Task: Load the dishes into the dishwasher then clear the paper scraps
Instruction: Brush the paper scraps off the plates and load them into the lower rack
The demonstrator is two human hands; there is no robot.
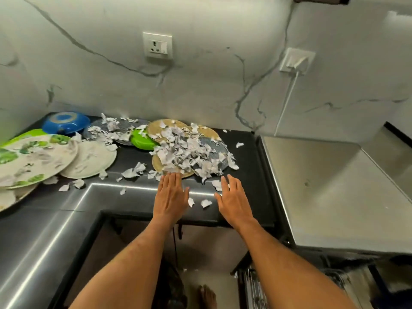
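The paper scraps (189,150) lay in a ragged heap whose long axis ran from the wall toward the desk's (252,166) front edge; they were torn, crumpled, white and grey with print, covering round woven mats (159,127); left of the heap lay a glossy green dish (140,141), farther left a blue bowl (66,123) upside down and 2 pale round plates (33,159) with leaf patterns, overlapping; just in front of the heap both hands, left hand (171,195) and right hand (233,199), were flat, fingers straight and spread, holding nothing.
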